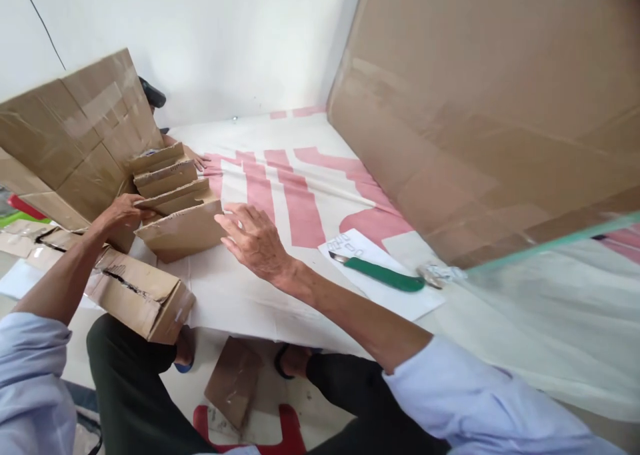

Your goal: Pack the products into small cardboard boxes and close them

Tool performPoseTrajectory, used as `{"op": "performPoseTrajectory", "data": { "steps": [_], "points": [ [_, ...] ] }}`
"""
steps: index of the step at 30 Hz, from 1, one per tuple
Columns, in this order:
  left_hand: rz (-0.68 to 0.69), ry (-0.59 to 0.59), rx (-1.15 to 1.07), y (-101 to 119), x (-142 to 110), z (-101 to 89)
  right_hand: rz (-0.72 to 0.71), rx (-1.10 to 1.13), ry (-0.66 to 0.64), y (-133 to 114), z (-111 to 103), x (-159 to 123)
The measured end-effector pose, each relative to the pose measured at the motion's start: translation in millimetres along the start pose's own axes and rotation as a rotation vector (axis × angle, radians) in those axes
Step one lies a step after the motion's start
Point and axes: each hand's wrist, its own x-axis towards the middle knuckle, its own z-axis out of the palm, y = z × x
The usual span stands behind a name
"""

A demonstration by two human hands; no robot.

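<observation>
On the cloth-covered table stands a stepped cardboard piece (pixel 185 232) made of several upright folded panels. My left hand (pixel 125 213) grips its left edge, fingers reaching in between two panels. My right hand (pixel 257 242) hovers just off the right end of the front panel, its fingers loosely spread with nothing in them. Directly behind the piece leans a tall taped cardboard panel (pixel 95 125). A long, narrow cardboard box (pixel 135 292) with a torn dark slit lies below my left forearm.
A green-handled knife (pixel 385 274) lies on white paper (pixel 400 302) with small drawn shapes. A large cardboard sheet (pixel 480 108) stands at right. Another person's hand (pixel 197 158) rests behind the stepped piece. Underneath are a cardboard piece (pixel 233 382) and a red stool (pixel 290 432).
</observation>
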Motion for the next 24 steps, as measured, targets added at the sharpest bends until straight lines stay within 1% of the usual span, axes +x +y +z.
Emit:
{"op": "performPoseTrajectory", "data": {
  "steps": [1, 2, 3, 4, 5, 6, 7, 8, 9, 10, 11, 13, 15, 17, 19, 21, 24],
  "points": [
    [0.073, 0.065, 0.055, 4.6, -7.6, -3.7, 0.039, 0.024, -0.009, 3.2, 6.5, -5.7],
    [0.167, 0.113, 0.151, 10.6, -17.8, -3.2, 0.069, 0.049, -0.030, 6.0, 13.9, -10.9],
    [0.301, 0.165, 0.304, 17.5, -29.7, 2.0, 0.093, 0.074, -0.059, 8.1, 22.1, -15.4],
    [0.448, 0.184, 0.484, 24.6, -41.9, 11.7, 0.109, 0.099, -0.094, 9.4, 30.7, -18.9],
    [0.525, 0.094, 0.644, 31.6, -53.4, 25.0, 0.120, 0.121, -0.134, 9.9, 39.4, -21.5],
    [0.556, 0.011, 0.807, 37.9, -62.9, 40.7, 0.128, 0.140, -0.176, 9.7, 47.8, -23.4],
    [0.550, -0.045, 0.976, 43.2, -69.6, 56.9, 0.135, 0.155, -0.218, 9.1, 55.9, -24.9],
    [0.511, -0.079, 1.122, 47.1, -73.1, 72.1, 0.144, 0.166, -0.258, 8.6, 63.5, -26.5],
    [0.456, -0.100, 1.213, 49.5, -73.5, 84.6, 0.155, 0.174, -0.294, 8.5, 70.5, -28.6],
    [0.398, -0.122, 1.286, 50.3, -71.0, 93.4, 0.168, 0.181, -0.323, 9.0, 77.1, -31.5],
    [0.344, -0.138, 1.345, 49.6, -66.5, 98.1, 0.184, 0.186, -0.342, 10.2, 83.3, -35.4],
    [0.274, -0.165, 1.431, 44.7, -54.0, 96.2, 0.210, 0.190, -0.353, 14.1, 94.5, -46.1],
    [0.251, -0.169, 1.491, 38.2, -40.2, 85.1, 0.203, 0.180, -0.331, 18.7, 104.1, -58.8],
    [0.257, -0.141, 1.514, 33.9, -26.3, 72.9, 0.171, 0.160, -0.291, 22.0, 111.7, -69.7],
    [0.275, -0.092, 1.535, 33.9, -12.7, 65.7, 0.148, 0.143, -0.255, 23.5, 116.9, -76.1],
    [0.310, -0.059, 1.546, 37.2, -1.5, 64.8, 0.143, 0.143, -0.232, 24.1, 119.4, -78.1],
    [0.362, -0.080, 1.530, 40.3, 3.0, 71.3, 0.139, 0.163, -0.218, 25.2, 119.5, -76.8]
  ]
}}
